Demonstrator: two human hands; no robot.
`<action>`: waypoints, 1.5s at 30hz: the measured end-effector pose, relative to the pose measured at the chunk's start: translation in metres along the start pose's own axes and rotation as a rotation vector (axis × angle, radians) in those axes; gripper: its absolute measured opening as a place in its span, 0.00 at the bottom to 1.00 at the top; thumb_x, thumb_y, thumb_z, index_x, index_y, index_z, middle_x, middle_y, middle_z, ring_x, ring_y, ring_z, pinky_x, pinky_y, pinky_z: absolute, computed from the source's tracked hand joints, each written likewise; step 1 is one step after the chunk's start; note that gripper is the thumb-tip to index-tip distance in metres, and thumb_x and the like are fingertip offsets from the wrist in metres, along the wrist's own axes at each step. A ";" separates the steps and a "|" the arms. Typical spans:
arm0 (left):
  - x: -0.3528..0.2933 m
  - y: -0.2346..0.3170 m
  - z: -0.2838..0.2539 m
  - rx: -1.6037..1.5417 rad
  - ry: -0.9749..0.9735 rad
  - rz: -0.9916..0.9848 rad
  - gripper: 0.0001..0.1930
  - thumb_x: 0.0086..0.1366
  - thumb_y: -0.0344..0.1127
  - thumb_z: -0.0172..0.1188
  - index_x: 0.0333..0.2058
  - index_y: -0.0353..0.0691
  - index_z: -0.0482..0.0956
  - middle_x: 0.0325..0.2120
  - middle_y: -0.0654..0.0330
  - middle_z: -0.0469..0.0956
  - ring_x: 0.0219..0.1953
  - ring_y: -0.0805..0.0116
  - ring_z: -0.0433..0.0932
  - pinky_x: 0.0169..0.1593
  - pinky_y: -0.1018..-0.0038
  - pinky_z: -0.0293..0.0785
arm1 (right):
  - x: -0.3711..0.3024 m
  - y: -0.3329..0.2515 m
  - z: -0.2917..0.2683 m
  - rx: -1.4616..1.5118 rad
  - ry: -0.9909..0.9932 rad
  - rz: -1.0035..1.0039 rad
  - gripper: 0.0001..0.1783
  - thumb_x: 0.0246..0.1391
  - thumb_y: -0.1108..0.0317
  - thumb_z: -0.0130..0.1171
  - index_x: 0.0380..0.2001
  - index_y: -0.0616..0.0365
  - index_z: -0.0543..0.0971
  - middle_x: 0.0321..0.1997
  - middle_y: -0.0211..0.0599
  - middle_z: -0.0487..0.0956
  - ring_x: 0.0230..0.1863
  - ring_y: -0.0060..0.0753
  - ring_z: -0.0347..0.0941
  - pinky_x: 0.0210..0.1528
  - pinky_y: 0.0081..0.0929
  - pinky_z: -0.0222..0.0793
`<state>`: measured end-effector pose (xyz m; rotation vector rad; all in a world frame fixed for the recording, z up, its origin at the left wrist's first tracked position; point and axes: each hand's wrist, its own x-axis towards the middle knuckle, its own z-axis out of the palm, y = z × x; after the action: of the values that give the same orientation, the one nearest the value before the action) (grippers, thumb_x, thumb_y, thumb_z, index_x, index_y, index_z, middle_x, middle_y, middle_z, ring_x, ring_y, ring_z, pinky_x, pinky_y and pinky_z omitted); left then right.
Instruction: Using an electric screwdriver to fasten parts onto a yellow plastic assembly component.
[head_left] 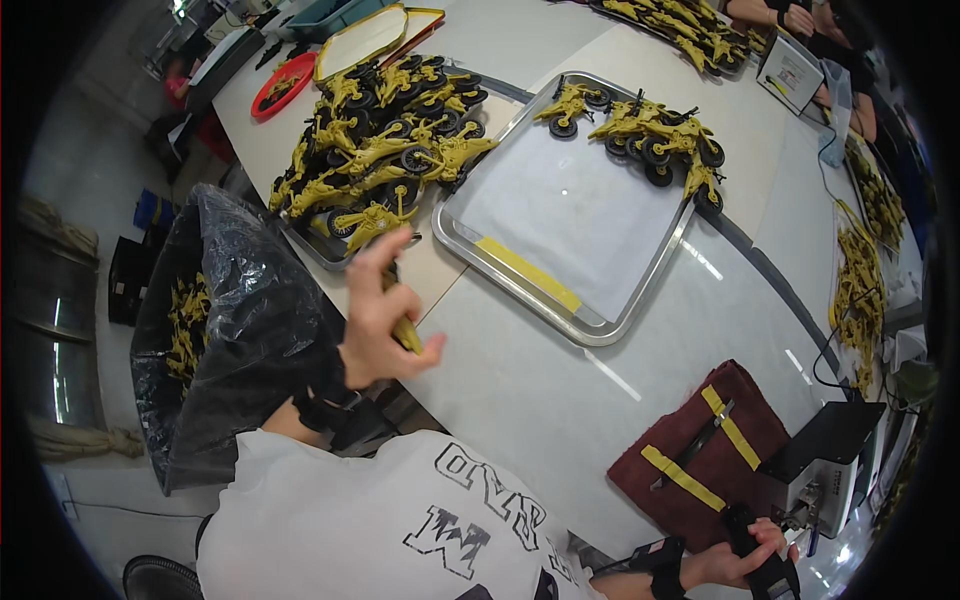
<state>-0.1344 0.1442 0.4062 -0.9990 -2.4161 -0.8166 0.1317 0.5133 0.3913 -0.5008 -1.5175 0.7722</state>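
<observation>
Yellow part (407, 336) sits inside left fingers (401, 300); seemingly gripped.

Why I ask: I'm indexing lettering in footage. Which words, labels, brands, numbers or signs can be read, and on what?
White shirt: large outlined letters, legible in part; wording not copied here.
Pale box at upper right: print, too small to read.
Grey device at lower right: print too blurred to read.
Nothing else is readable.
</observation>
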 end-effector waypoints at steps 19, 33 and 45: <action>0.249 -0.082 0.195 0.439 -0.417 -0.028 0.39 0.47 0.29 0.56 0.62 0.48 0.58 0.63 0.41 0.49 0.63 0.39 0.54 0.62 0.52 0.56 | 0.003 -0.007 0.014 -0.076 -0.009 0.099 0.26 0.48 0.68 0.53 0.48 0.66 0.58 0.20 0.35 0.67 0.20 0.26 0.64 0.30 0.24 0.64; 0.200 0.030 0.124 -0.558 -0.330 -0.031 0.28 0.49 0.17 0.48 0.52 0.37 0.67 0.42 0.56 0.73 0.35 0.71 0.72 0.35 0.78 0.70 | -0.002 0.009 0.005 0.086 0.074 0.022 0.26 0.49 0.73 0.54 0.49 0.58 0.57 0.20 0.38 0.69 0.18 0.30 0.65 0.24 0.28 0.66; 0.088 0.227 0.170 -0.867 -0.754 0.460 0.40 0.46 0.24 0.56 0.62 0.36 0.55 0.59 0.45 0.58 0.56 0.43 0.63 0.57 0.62 0.62 | -0.005 0.003 0.001 0.045 0.143 0.042 0.23 0.49 0.72 0.51 0.48 0.60 0.57 0.20 0.38 0.69 0.19 0.28 0.64 0.26 0.28 0.66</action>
<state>-0.0497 0.4284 0.4099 -2.4421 -2.1361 -1.5485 0.1305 0.5111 0.3855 -0.5445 -1.3578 0.7852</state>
